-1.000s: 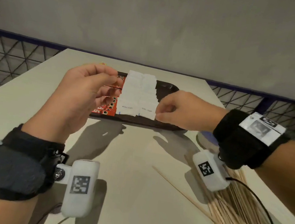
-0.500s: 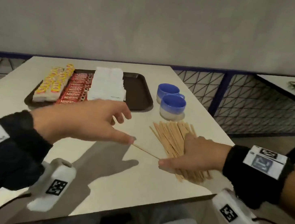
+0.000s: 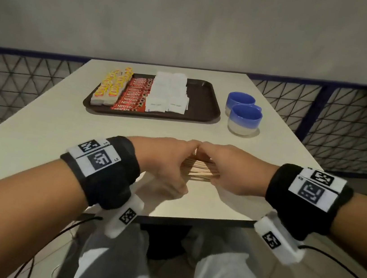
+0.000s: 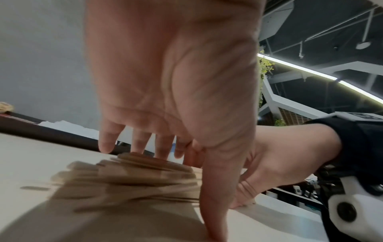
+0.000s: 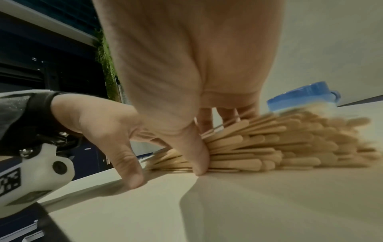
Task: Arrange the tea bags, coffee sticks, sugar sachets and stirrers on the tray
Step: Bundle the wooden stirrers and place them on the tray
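Your left hand (image 4: 165, 78) filled most of the view, palm toward the camera, with its fingers (image 4: 106, 139) reaching down behind a blurred heap of wooden stirrers (image 4: 128, 178) on the pale worktop (image 4: 31, 155). Your thumb pointed down to the worktop in front of the heap. Your right hand (image 4: 275, 160) came in from the right, touching the same heap. The dark tray (image 4: 51, 134) rim lay beyond, white sachets (image 4: 62, 124) showing above it.

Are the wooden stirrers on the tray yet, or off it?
Off it. The wooden stirrers lie in a pile on the table, gathered between the left hand and right hand; the tray sits farther back.
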The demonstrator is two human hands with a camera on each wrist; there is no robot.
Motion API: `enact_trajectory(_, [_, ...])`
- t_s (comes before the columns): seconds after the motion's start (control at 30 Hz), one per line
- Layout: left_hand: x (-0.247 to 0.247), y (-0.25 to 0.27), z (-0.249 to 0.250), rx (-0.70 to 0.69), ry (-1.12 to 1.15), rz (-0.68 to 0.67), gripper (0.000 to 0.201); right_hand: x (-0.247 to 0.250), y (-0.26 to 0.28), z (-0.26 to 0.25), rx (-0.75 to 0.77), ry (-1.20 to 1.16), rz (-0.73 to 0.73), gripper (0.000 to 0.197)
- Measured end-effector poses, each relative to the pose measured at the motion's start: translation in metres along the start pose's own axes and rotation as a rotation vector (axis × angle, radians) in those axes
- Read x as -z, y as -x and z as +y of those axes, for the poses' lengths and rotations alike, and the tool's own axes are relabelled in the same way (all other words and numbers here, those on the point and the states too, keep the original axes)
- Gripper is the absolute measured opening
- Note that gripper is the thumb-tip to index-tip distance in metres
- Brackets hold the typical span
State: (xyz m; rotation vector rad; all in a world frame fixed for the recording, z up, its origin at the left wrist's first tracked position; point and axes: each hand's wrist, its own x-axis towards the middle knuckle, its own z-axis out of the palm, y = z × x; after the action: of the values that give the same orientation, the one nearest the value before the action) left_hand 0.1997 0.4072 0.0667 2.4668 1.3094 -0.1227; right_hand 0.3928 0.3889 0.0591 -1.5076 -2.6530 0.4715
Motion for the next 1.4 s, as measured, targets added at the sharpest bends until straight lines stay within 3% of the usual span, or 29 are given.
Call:
enact_trajectory(0.07, [0.003,-0.001,-0.002,0.057,-0.057,0.03,0.077,0.002,-0.007,-0.002,-0.022,0.003,0.001,0.056])
enact_trajectory(0.17, [0.004,-0.002,-0.004,0.105,-0.154,0.063,0.04,0.006,-0.014,-0.003,-0.101,-0.013,-0.044,0.067])
enact_trajectory(0.27, [0.0,-0.001,-0.001,0.146,-0.064,0.031,0.02,0.008,-0.02,-0.004,-0.119,0.025,-0.088,0.042])
enact_trajectory(0.37, [-0.007,-0.002,0.007,0.167,-0.084,0.048,0.021,0.009,-0.022,-0.01,-0.109,0.072,-0.118,0.022])
enact_trajectory(0.53, [-0.016,-0.003,0.013,0.099,-0.295,0.129,0.028,0.0,-0.025,-0.015,-0.043,0.199,-0.065,0.025])
enact_trajectory(0.67, [-0.01,-0.001,0.011,0.136,-0.178,0.035,0.02,-0.002,-0.027,-0.012,-0.006,0.182,-0.056,0.026])
enact_trajectory(0.77, [-0.005,0.0,0.009,0.191,-0.099,-0.03,0.036,0.0,-0.029,-0.014,0.016,0.198,-0.062,0.017])
enact_trajectory(1.03, [-0.003,0.003,0.008,0.19,-0.136,-0.008,0.027,0.002,-0.029,-0.021,0.083,0.265,-0.051,0.014])
enact_trajectory(1.23, [0.028,0.01,0.011,0.177,-0.171,0.001,0.007,0.014,-0.032,-0.022,0.083,0.049,-0.017,0.011])
enact_trajectory(1.3, [0.05,0.018,0.013,0.15,-0.279,0.09,0.014,0.019,-0.034,-0.025,0.063,-0.097,0.042,0.011])
enact_trajectory(1.4, [0.099,0.044,0.022,0.159,-0.359,0.335,0.049,0.028,-0.04,-0.03,0.014,-0.396,0.193,0.017])
